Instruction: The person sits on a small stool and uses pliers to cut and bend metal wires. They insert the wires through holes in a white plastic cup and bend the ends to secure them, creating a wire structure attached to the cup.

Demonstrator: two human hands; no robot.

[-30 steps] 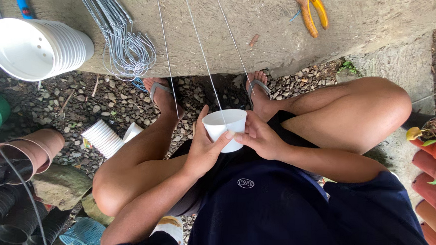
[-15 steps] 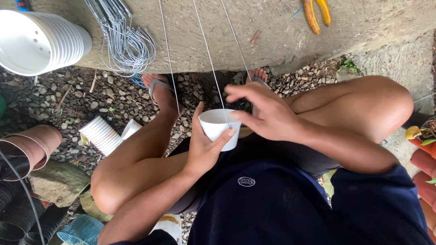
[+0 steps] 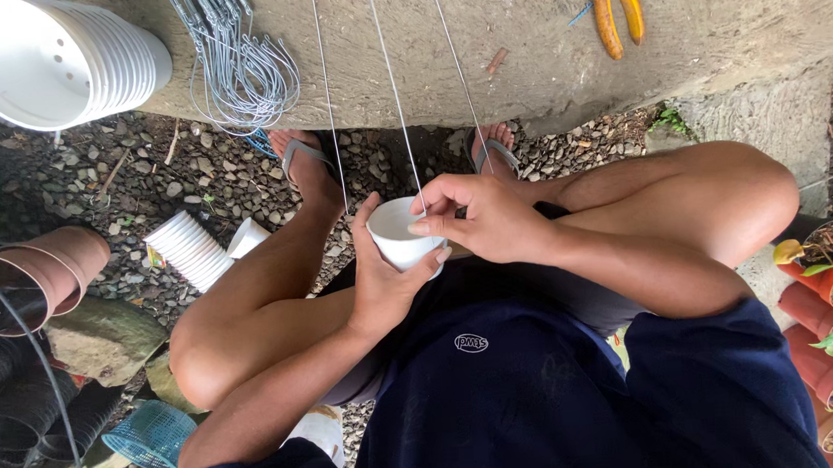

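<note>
head view: left hand [image 3: 381,288] fingers clamped round small white pot [image 3: 399,235]; right hand [image 3: 487,216] fingers pinched on wire [image 3: 393,93] at its rim, mid-attachment; seating it needs steadiness.

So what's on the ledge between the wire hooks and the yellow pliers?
Head view: three thin wires cross the bare concrete ledge between the wire hooks and the pliers, plus a small brown scrap.

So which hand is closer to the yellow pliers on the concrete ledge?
The right hand. It sits over the small white pot, below the yellow pliers; the left hand grips the pot from its other side, lower and farther away.
</note>
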